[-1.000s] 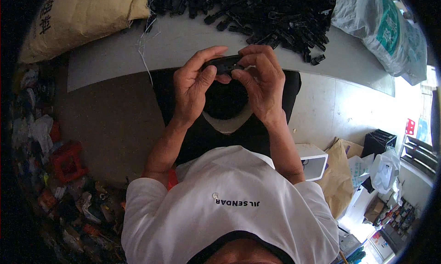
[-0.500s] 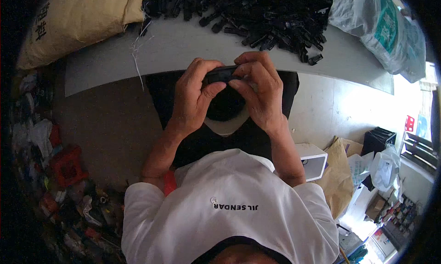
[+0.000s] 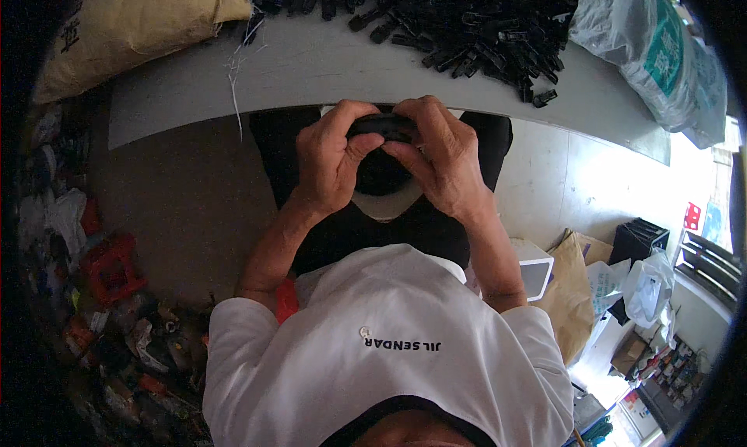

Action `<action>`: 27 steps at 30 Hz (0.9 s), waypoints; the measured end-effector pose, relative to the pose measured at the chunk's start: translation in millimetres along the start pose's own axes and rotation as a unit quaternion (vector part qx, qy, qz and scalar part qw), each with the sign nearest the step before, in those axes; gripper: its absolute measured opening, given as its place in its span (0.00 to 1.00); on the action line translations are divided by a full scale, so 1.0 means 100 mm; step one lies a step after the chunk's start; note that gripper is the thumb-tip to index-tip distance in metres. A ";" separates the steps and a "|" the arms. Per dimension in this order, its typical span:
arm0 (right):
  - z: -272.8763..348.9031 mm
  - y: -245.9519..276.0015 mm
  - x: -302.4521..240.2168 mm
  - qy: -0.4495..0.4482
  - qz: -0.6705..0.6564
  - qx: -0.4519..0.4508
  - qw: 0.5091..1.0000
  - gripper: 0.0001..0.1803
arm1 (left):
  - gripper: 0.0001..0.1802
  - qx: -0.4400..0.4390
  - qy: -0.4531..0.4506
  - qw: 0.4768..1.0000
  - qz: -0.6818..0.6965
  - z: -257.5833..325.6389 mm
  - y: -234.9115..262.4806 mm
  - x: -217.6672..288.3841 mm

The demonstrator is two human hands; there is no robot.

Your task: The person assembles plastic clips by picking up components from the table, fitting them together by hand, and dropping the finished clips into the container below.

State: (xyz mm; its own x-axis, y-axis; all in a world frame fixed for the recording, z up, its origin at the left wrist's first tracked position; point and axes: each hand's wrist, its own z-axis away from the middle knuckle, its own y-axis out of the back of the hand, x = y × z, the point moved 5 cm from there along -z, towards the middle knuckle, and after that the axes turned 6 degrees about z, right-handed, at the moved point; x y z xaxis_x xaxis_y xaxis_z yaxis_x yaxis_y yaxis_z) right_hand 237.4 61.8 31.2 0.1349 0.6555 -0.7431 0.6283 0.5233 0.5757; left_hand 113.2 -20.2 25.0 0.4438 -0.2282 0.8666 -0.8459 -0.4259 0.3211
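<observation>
Between my two hands, just off the table's near edge, is a small elongated black plastic part. My left hand pinches its left end, with the thumb below and the index finger over the top. My right hand grips the right end, its fingers bent over the part and the thumb underneath. The fingers cover both ends, so its exact kind cannot be made out. Beyond my hands, a heap of similar-looking black plastic pieces lies on the grey table.
A tan woven sack rests at the table's far left, with loose white strings beside it. A clear plastic bag sits at the far right. On the floor are a red crate, scattered clutter at left, and a white box at right.
My right hand has shifted its grip, its fingers now lying further over the black part. The part has turned slightly. The whole view has shifted a little.
</observation>
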 end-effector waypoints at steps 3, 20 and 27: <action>0.00 -0.01 -0.04 0.033 0.004 0.017 0.999 0.21 | 0.14 0.027 -0.077 0.996 -0.043 0.00 -0.01 0.05; -0.40 0.08 0.27 0.046 0.268 0.123 0.955 0.11 | 0.15 0.046 -0.070 0.958 -0.275 -0.59 0.19 -0.40; -0.92 -0.30 0.33 0.082 0.426 0.064 0.899 0.07 | 0.16 0.104 -0.077 0.898 -0.420 -1.04 0.33 -0.88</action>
State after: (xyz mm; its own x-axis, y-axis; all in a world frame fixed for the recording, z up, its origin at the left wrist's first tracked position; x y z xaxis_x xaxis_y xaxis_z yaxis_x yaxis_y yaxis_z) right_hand 152.7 118.3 20.6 0.5008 0.8655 0.0139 0.4358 -0.2660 0.8598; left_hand 15.4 76.9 -0.7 0.9487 0.1382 0.2843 -0.1274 -0.6559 0.7440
